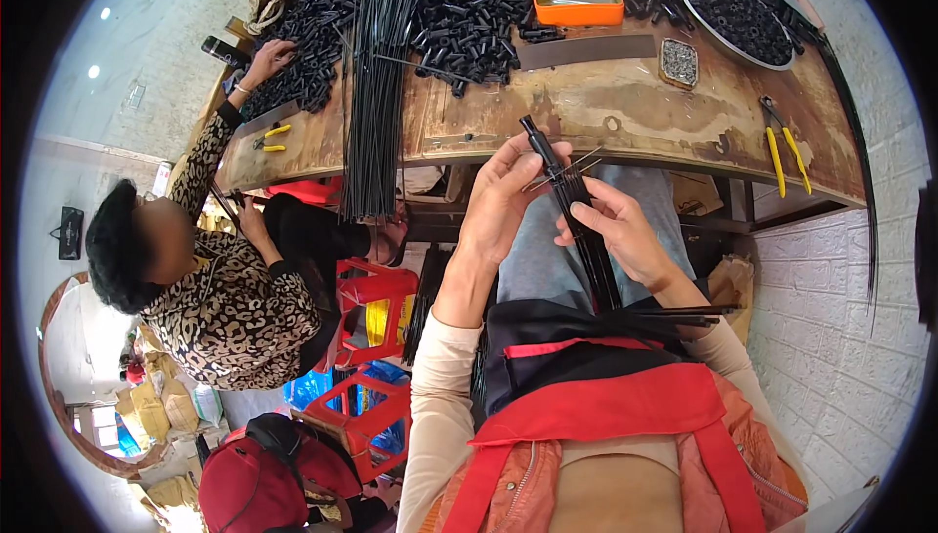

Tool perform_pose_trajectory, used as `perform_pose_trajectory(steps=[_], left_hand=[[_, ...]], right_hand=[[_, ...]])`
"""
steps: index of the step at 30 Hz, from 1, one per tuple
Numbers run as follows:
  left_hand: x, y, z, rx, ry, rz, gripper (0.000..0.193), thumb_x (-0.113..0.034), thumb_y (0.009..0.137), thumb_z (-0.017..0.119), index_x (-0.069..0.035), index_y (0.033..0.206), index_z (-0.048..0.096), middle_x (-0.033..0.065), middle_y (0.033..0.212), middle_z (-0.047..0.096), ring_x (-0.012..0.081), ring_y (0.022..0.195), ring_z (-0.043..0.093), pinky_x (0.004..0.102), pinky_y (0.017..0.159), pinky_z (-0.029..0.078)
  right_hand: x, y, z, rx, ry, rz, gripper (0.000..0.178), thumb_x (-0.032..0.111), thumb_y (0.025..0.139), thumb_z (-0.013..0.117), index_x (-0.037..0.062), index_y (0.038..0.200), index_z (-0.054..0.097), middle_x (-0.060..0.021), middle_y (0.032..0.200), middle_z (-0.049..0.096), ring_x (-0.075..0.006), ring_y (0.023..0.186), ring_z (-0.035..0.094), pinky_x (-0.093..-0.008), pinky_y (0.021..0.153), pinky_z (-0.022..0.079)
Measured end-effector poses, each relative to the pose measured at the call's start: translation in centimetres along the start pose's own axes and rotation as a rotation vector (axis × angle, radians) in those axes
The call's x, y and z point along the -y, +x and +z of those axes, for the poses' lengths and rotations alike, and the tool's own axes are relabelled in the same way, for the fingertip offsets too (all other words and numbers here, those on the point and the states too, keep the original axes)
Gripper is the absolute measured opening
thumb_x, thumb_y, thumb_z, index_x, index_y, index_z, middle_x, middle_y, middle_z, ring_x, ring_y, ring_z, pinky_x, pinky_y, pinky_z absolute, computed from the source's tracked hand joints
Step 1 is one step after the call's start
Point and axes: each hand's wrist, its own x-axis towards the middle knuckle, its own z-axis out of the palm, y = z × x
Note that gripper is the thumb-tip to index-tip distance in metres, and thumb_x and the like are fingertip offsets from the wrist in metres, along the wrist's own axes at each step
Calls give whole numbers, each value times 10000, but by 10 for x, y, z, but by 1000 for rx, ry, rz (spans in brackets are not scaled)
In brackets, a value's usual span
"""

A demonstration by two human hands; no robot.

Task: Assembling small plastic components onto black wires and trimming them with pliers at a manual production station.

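In front of my lap is a folded black umbrella frame (594, 264), a narrow bundle of ribs with a black plastic tube at its upper end. My left hand (498, 191) grips it near that tube, thumb and fingers closed around it. Lower down, my right hand (625, 230) pinches the ribs from the right side, with the thumb lying on top. A few thin wires or rods (584, 164) stick out sideways between the two hands. The bundle's lower end rests against my dark and red apron (606, 396), where more black rods lie across.
On the wooden table (440, 123) are a heap of black plastic parts (469, 15), a rib bundle (376, 93) overhanging the edge, an orange tin (578, 13), a small metal-parts tray (678, 62), a white-rimmed tray (703, 25) and yellow-handled pliers (782, 147). A co-worker (225, 289) sits left, near red stools (376, 284).
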Motion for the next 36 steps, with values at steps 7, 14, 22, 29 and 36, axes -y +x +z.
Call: perform_pose_trajectory(steps=[7,14,22,29,36], left_hand=[[11,10,-12,-134,222,89,318,-148,938,632,-14,1216,560,111,1089,672,140,936,641,289,851,500],[5,11,-7,-154,423,163,266,-138,945,619,16,1160,588,109,1025,683,136,910,642,288,858,507],[11,19,-21,-25,302,82,294,-150,981,551,11,1227,543,115,1064,671,191,974,647,339,924,494],[7,19,-23,6,212,5,292,-142,972,551,-5,1229,572,86,1057,679,154,969,637,321,921,476],[10,20,-28,21,263,43,296,-159,971,557,-8,1224,580,85,1050,686,153,974,637,327,932,471]], right_hand=[[3,4,3,6,-21,21,401,136,970,567,5,1340,483,-89,935,630,-159,818,632,-381,819,557],[1,8,0,-3,-18,33,402,131,969,567,-2,1339,483,-88,941,625,-159,812,631,-374,814,558],[-1,11,-4,3,-9,28,418,130,967,570,-9,1349,470,-89,951,620,-157,818,623,-380,818,557],[-3,15,-7,12,5,22,419,134,970,567,-7,1352,468,-86,945,619,-158,822,621,-389,822,556],[-7,16,-10,38,-9,21,414,139,972,563,-6,1348,470,-84,948,619,-157,826,621,-391,825,556]])
